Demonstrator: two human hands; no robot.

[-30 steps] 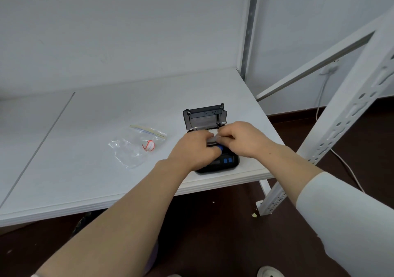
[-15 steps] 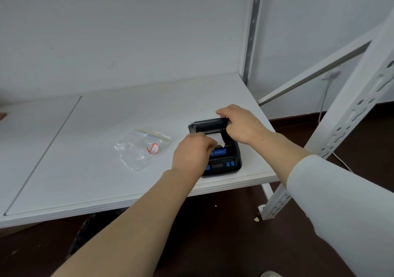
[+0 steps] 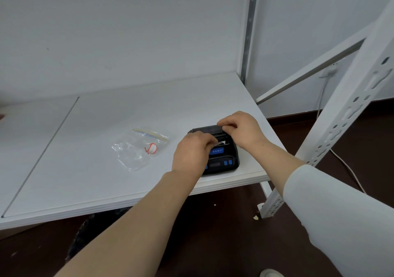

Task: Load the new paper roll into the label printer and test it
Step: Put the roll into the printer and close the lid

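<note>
Nearest the camera: a bare left forearm and a right arm in a pale sleeve, both cut off by the lower frame edge. A shoe toe is clipped at the bottom edge, on the dark floor.

The left hand lies knuckles-up over the left half of the label printer, fingers curled down; its fingertips pinch at a small white paper tab showing at the printer's slot, though the contact point is mostly hidden by the hand. The printer is black with blue buttons, near the front right corner of the white shelf board; its left side is covered. The paper roll itself is not visible.

The right hand sits on the printer's far edge, fingers bent over the lid, which is lowered almost flat. Whether the lid is latched cannot be told.

Left of the printer, apart from it: a clear zip bag, crumpled, holding a small white item with a red band; not identifiable.

Right: perforated white rack upright, diagonal brace, white cable trailing on the floor. Behind: white wall.
</note>
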